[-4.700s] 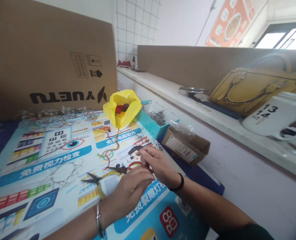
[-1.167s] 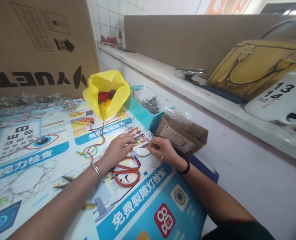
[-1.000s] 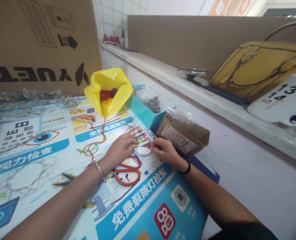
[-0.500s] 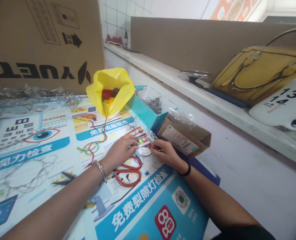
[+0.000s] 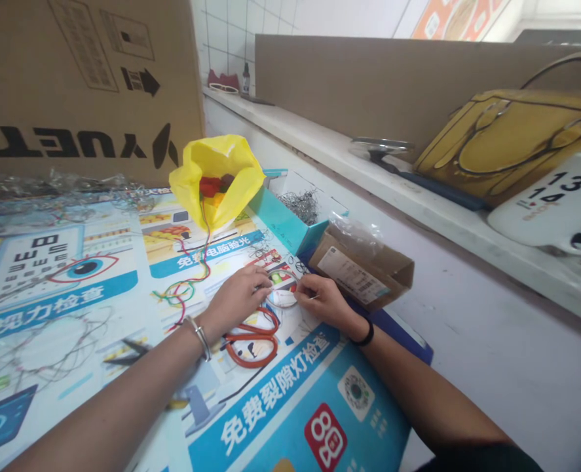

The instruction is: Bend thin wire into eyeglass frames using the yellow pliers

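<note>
Between my two hands a thin, pale ring-shaped loop (image 5: 283, 305) rests close to the printed sheet; its exact kind is hard to make out. My left hand (image 5: 243, 292) pinches its left side with bent fingers. On the other side, my right hand (image 5: 325, 300) is closed with thumb and fingertips together at the loop's edge, and a small pale tip (image 5: 312, 297) shows by the fingers. Red-handled scissors (image 5: 251, 351) lie just below my left hand. Dark pointed blades (image 5: 126, 354) show left of my left forearm, which hides what they join to.
A yellow bag (image 5: 243, 164) with red contents stands behind; coloured cords (image 5: 185, 288) trail from it. A teal box (image 5: 295, 229) holds tangled dark wire. Right of it leans a small brown carton (image 5: 363, 269). A ledge (image 5: 319, 134) with a white mug (image 5: 545, 210) runs along the right.
Both hands keep nearly the same place and grip. The view shifts very slightly; nothing is let go or picked up.
</note>
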The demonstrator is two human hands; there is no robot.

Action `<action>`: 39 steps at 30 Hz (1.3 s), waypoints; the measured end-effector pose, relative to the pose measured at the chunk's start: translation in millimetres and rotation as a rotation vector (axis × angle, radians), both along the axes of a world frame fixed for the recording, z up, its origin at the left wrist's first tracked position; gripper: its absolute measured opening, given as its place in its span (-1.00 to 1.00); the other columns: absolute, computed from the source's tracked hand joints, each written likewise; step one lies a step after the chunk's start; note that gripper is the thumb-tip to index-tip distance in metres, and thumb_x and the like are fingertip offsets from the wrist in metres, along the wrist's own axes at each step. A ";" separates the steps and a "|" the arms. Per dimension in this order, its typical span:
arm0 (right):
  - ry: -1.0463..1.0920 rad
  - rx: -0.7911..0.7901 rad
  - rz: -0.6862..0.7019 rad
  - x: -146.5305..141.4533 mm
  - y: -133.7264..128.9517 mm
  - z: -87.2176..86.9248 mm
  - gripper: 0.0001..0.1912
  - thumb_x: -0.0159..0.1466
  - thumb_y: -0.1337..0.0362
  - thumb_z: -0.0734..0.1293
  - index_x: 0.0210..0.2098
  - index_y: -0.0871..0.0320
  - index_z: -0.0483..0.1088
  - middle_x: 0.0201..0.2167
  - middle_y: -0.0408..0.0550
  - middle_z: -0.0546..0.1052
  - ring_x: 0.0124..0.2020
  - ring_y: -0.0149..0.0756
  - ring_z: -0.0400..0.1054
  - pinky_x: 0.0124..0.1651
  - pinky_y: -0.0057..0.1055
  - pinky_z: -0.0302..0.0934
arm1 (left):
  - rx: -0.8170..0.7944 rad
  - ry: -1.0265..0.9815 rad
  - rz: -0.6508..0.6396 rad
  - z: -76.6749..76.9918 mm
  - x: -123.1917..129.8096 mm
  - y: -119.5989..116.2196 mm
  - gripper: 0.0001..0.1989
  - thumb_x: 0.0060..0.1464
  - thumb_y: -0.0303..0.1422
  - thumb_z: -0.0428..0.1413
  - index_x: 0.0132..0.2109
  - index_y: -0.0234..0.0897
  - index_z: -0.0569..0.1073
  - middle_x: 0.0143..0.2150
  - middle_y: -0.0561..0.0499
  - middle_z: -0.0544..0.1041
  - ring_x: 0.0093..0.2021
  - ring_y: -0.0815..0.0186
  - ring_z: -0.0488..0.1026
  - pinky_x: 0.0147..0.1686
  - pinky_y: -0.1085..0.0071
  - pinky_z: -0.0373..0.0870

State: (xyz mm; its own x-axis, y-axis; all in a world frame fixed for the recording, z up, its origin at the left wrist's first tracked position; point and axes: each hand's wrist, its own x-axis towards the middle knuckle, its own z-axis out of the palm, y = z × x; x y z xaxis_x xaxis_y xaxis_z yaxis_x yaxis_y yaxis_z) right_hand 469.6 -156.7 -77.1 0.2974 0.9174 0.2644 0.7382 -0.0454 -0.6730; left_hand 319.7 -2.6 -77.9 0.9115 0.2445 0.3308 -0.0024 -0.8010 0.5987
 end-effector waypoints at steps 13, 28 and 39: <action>-0.019 0.014 -0.009 0.5 0.2 -2.2 -0.87 0.05 0.44 0.21 -0.60 0.16 0.21 -0.59 -0.21 0.29 -0.52 -0.47 0.14 -0.44 -0.53 0.03 | -0.015 0.000 0.000 -3.5 0.8 0.8 -0.83 0.06 -0.49 0.03 -0.26 -0.29 0.52 -0.15 -0.04 0.48 -0.10 0.29 0.38 -0.05 0.36 0.30; -0.045 -0.004 -0.011 1.5 -0.3 -2.9 -0.85 0.12 0.39 0.22 -0.58 0.16 0.24 -0.57 -0.20 0.32 -0.51 -0.47 0.17 -0.44 -0.53 0.03 | -0.018 0.002 -0.006 -1.8 1.0 0.4 -0.82 0.08 -0.48 0.02 -0.26 -0.26 0.52 -0.18 0.00 0.48 -0.12 0.29 0.38 -0.07 0.36 0.30; -0.057 -0.011 -0.007 -0.3 0.5 -1.5 -0.85 0.13 0.38 0.23 -0.57 0.16 0.25 -0.57 -0.20 0.33 -0.52 -0.47 0.16 -0.42 -0.53 0.03 | -0.013 -0.017 -0.003 -4.8 1.1 1.3 -0.81 0.07 -0.47 0.02 -0.26 -0.23 0.52 -0.16 -0.01 0.48 -0.12 0.28 0.39 -0.06 0.33 0.32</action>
